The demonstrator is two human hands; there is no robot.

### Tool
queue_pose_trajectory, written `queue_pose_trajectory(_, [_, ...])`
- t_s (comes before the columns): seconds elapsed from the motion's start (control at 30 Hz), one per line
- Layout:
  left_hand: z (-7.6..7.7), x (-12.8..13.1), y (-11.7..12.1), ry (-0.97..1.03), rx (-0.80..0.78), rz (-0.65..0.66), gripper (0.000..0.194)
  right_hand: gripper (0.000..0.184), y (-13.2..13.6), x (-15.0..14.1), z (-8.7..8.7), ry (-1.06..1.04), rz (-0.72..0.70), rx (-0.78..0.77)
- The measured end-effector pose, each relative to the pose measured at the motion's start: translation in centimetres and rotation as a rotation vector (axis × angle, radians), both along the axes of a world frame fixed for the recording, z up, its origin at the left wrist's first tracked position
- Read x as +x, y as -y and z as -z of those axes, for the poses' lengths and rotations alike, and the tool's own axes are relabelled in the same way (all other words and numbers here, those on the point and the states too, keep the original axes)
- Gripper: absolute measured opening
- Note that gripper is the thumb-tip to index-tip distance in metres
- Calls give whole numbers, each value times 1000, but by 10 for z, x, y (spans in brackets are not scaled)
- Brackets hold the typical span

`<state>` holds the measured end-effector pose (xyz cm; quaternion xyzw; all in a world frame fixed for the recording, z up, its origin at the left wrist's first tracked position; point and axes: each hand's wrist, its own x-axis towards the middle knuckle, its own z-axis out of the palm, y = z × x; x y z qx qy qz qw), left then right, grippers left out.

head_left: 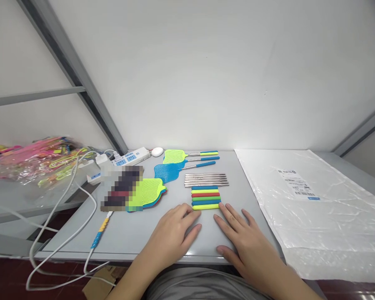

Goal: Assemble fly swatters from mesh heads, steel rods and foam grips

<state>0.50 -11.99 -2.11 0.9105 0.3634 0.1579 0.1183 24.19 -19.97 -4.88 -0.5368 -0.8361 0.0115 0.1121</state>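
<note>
Several coloured handle grips (206, 198) lie side by side in a row on the grey table. At the near left end of the row rests my left hand (176, 229), its fingers bent but apart and nothing in them. My right hand (244, 233) lies spread beside the right end, a fingertip close to the nearest yellow grip. Just beyond the grips is a row of metal rods (205, 180). Fly swatters with blue and yellow-green heads (168, 172) lie at the back. Loose swatter heads (148, 193) are stacked to the left.
A white plastic mailer bag (281, 216) covers the table's right side. At the left stand a power strip (131, 157), a white mouse-shaped object (157, 152), a blurred-out object (121, 189) and a white cable (71, 237). Bagged colourful items (34, 162) lie beyond the frame post.
</note>
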Motion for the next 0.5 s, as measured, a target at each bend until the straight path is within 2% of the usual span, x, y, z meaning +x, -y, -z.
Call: queue_pose_trajectory(0.5, [1,-1,0,39,8,4,27,58,0,0,1,-18,11,37])
